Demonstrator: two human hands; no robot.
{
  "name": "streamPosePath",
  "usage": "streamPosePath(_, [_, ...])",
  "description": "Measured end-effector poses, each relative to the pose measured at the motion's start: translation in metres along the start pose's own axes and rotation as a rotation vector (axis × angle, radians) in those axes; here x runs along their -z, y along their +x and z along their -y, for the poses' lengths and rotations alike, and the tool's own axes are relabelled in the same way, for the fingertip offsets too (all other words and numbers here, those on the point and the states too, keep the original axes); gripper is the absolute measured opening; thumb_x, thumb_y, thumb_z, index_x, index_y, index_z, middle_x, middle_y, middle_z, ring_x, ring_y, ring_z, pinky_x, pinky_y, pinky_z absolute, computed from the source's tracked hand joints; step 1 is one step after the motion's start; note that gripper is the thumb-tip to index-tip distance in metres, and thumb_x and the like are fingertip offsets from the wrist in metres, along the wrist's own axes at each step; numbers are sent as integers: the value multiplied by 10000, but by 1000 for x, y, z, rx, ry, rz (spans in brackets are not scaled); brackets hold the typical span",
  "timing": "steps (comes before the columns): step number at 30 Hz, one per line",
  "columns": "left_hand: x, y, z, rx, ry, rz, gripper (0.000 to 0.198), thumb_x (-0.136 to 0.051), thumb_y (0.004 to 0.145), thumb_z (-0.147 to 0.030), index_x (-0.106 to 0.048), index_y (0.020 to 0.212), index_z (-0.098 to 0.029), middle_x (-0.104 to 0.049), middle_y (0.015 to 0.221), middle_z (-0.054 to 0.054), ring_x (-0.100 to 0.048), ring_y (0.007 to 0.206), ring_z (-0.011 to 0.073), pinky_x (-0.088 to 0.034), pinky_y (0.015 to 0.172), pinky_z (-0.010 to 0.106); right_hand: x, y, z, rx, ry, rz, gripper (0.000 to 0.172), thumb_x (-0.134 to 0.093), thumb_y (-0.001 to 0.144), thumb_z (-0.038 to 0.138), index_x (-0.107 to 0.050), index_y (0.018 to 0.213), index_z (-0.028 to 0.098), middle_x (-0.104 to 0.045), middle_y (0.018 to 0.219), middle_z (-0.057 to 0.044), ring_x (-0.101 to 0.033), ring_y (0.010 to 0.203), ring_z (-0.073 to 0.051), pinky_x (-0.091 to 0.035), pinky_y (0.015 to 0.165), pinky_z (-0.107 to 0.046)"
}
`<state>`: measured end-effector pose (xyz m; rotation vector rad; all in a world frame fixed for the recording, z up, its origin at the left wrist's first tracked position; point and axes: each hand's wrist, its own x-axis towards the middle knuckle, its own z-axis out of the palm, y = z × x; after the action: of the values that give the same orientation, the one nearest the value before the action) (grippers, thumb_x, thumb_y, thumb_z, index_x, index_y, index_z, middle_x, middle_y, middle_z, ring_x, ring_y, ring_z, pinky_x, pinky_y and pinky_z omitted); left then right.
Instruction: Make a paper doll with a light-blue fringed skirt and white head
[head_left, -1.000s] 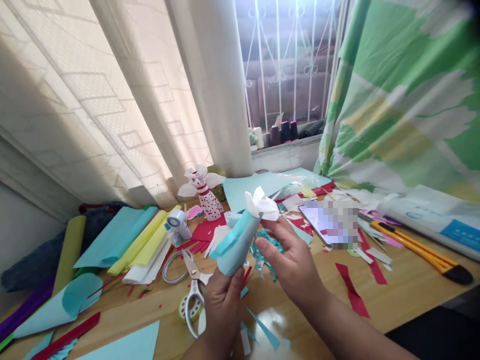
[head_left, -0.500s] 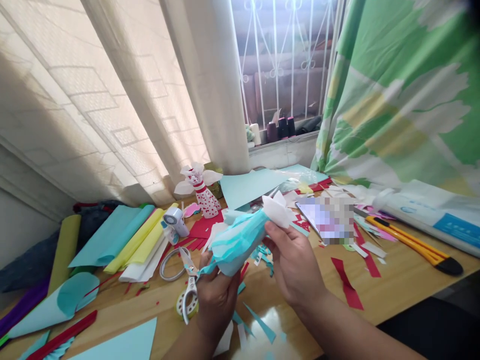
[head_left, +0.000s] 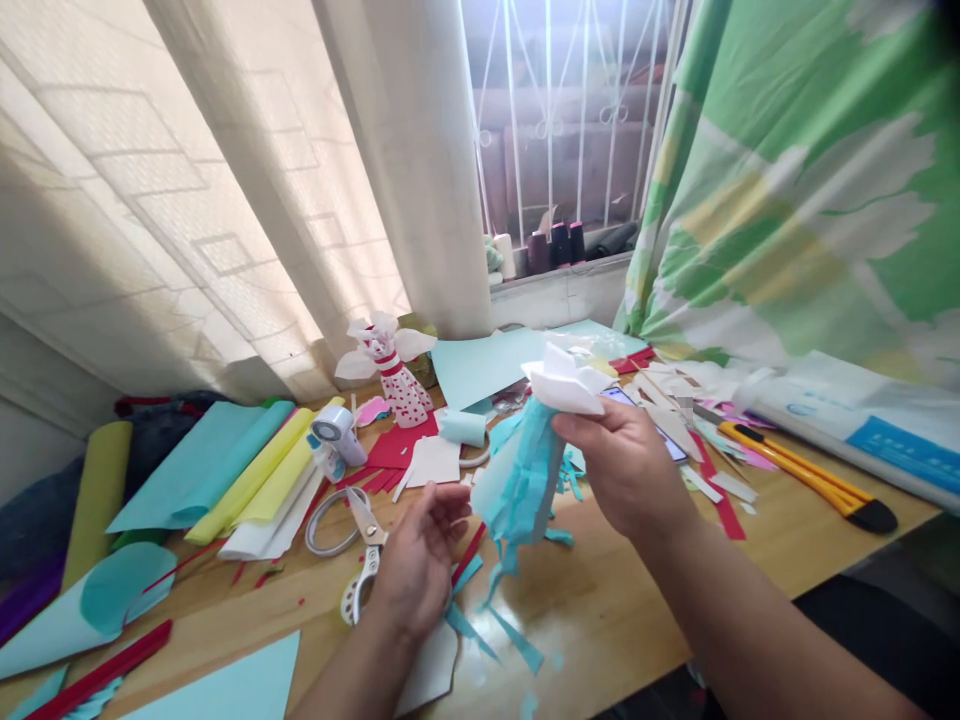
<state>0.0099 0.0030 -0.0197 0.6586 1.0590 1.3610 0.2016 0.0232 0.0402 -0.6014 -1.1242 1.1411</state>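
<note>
From my station, I've got the aqua tissue-fringed paper figure (head_left: 525, 480) held up over the wooden tabletop (head_left: 592, 610), my right hand (head_left: 622, 465) pinching it at its white paper top (head_left: 566, 380). Beside the figure, my left hand (head_left: 418, 560) is open and empty, just above the scissors (head_left: 358, 590).

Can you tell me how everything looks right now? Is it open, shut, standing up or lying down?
Right hand, fingers closed around the paper figure.
Blue fringed paper figure, held up, streamers hanging.
Left hand, open, holding nothing.
Scissors, lying down.
Red-dotted paper figure, standing upright.
Orange utility knife, lying down.
Cream curtain, hanging down.
</note>
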Motion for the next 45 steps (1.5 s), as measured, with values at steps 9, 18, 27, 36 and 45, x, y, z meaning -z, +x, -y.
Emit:
streamPosePath(9, [-13, -21, 0, 237, -203, 211, 219, -770, 638, -322, -703, 715, -129, -712, 665, 41, -633, 592, 153, -514, 616, 256, -9, -3, -8, -6, -288, 66, 210, -670, 761, 333, -724, 925, 214, -713, 956, -33, -628, 904, -231, -478, 764, -332])
streamPosePath(18, [-6, -11, -18, 253, -339, 44, 152, -530, 860, -204, -667, 910, -161, -732, 767, 41, -670, 635, 171, -561, 608, 297, 7, 10, -4, -75, -431, 288, 236, -673, 736, 335, -730, 920, 199, -708, 825, -2, -634, 826, -197, -477, 769, -323])
streamPosePath(27, [-7, -4, -33, 243, -438, -134, 348, -334, 938, -214, -675, 877, -189, -732, 729, 34, -689, 661, 184, -574, 592, 302, 55, -4, -27, -119, -996, 643, 110, -591, 789, 183, -696, 817, 201, -662, 824, -33, -600, 783, -173, -463, 727, -304])
streamPosePath(36, [4, 0, -37, 386, -457, -130, 399, -308, 924, -226, -686, 802, -181, -714, 655, 75, -686, 611, 207, -568, 527, 292, 62, -21, -36, -194, -1299, 856, 291, -532, 732, 84, -642, 979, 193, -636, 930, -70, -569, 863, -198, -429, 745, -282])
streamPosePath(45, [16, 8, -36, 384, -481, -96, 333, -355, 904, -197, -686, 912, -224, -726, 655, 50, -699, 620, 219, -583, 571, 334, 51, -9, -40, -247, -1017, 640, 140, -501, 826, 152, -618, 756, 187, -628, 750, -19, -564, 703, -147, -426, 661, -257])
